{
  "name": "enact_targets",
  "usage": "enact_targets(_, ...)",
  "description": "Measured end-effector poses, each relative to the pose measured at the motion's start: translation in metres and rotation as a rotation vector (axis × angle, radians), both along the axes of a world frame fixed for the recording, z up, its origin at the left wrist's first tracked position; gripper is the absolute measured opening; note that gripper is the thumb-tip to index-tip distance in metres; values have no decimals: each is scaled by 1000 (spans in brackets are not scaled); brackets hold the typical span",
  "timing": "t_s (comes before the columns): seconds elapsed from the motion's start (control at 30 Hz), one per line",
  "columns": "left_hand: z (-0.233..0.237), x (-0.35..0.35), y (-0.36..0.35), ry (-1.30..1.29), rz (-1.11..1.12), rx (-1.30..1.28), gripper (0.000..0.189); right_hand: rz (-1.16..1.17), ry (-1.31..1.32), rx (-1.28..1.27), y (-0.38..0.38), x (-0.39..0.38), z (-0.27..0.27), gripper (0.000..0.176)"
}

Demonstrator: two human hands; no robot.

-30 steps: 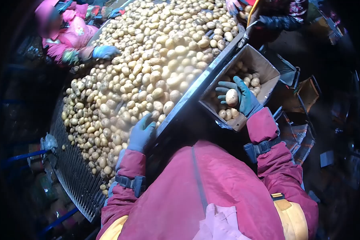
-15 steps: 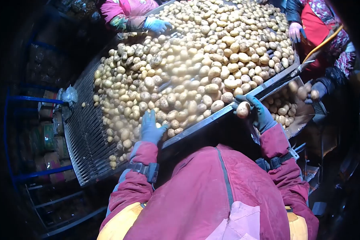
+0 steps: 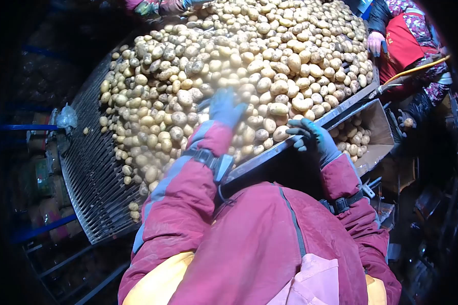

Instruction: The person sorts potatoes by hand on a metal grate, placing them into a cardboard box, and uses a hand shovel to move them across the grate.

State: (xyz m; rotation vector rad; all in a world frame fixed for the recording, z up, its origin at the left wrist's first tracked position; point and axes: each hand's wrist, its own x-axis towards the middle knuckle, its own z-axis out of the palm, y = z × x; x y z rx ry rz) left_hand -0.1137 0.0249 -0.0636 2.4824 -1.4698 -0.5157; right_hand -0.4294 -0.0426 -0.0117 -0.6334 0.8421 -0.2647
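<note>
My left hand (image 3: 226, 108), in a blue-grey glove, reaches over the heap of potatoes (image 3: 180, 96). It is blurred, but its fingers look spread, with no potato seen in them. At the metal edge of the sorting table (image 3: 262, 158), my right hand (image 3: 314, 138) wears a similar glove with darker fingertips. Its fingers point left and stand apart, holding nothing that I can see. Potatoes lie just beyond its fingertips. Below and right of that hand, a cardboard box (image 3: 379, 129) contains more potatoes.
A slatted metal grate (image 3: 86, 175) forms the table's left end, with a plastic bag (image 3: 66, 118) beside it. A co-worker's gloved hand (image 3: 376, 43) rests at the right edge; another hand (image 3: 406, 121) holds a potato near the box. Another person's sleeve (image 3: 170, 7) shows at the top.
My left hand has moved right and farther over the heap. The potato that my right hand held is gone from it. The view has shifted slightly.
</note>
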Motion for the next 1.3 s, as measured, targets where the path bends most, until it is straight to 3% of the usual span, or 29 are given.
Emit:
enact_targets(0.13, -1, -3, 1, 44, 0, -158, 82, 90, 33, 24, 22, 13, 0, 52)
enact_targets(0.27, 31, 7, 45, 130, 13, -519, 58, 110, 131, -44, 27, 14, -19, 51)
enact_targets(0.37, 30, 32, 98, -40, 39, -517, 60, 136, 124, -26, 29, 17, -20, 50)
enact_targets(0.5, 23, 90, 188, -371, 324, -311, 70, 166, 180, -133, 30, 20, -3, 46)
enact_targets(0.6, -13, 102, 223, -327, 412, -112, 75, 122, 129, -82, 27, 18, -29, 45)
enact_targets(0.63, 4, 83, 210, -186, 449, -97, 81, 111, 116, -91, 25, 20, -34, 45)
enact_targets(0.7, 4, 70, 192, -286, 304, -35, 90, 97, 205, -179, 17, 33, -2, 39)
enact_targets(0.77, 11, 52, 163, -323, 160, -41, 95, 51, 148, -399, -11, 34, -39, 33)
enact_targets(0.83, 0, 36, 140, -233, 178, -258, 97, -42, 322, -651, -17, 58, -16, 34)
enact_targets(0.9, 10, 23, 121, -262, 27, -205, 92, 214, 612, -1233, -27, 71, -7, 53)
enact_targets(0.97, 30, -2, 104, -331, -33, -43, 97, 439, 837, -1407, -21, 82, -28, 59)
enact_targets(1.03, 34, -8, 96, -366, -62, 41, 96, 613, 800, -1512, -22, 86, -41, 61)
enact_targets(1.1, 27, -4, 95, -400, -84, 44, 97, 637, 829, -1425, -21, 93, -31, 49)
enact_targets(1.17, 31, -2, 95, -440, -97, 83, 97, 455, 736, -1306, -28, 91, -27, 54)
enact_targets(1.27, 36, 1, 95, -435, -88, 177, 97, 173, 323, -572, -36, 64, -23, 48)
enact_targets(1.3, 33, -1, 91, -426, -104, 195, 97, 115, 300, -421, -34, 54, -19, 43)
